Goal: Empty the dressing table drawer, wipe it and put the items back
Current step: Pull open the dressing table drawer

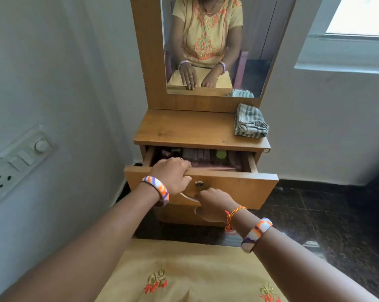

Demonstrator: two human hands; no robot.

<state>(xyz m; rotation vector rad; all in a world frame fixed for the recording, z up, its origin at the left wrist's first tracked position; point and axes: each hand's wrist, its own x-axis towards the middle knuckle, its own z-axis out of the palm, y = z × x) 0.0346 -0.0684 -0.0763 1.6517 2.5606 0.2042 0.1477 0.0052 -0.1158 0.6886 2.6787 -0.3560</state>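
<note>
White switchboard (16, 164) on the wall left of the mirror (216, 40), bright window (358, 16) to its upper right, dark speckled floor tiles (326, 214) below right of it

Both hands forward, left (172, 174) and right (214, 204) fingers curled

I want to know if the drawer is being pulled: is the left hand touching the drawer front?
Touching. In the head view the left hand curls its fingers over the top edge of the drawer front.

Wooden drawer (238, 186) partly open, items (197, 156) inside; striped folded cloth (250, 120) on tabletop, right rear.
</note>
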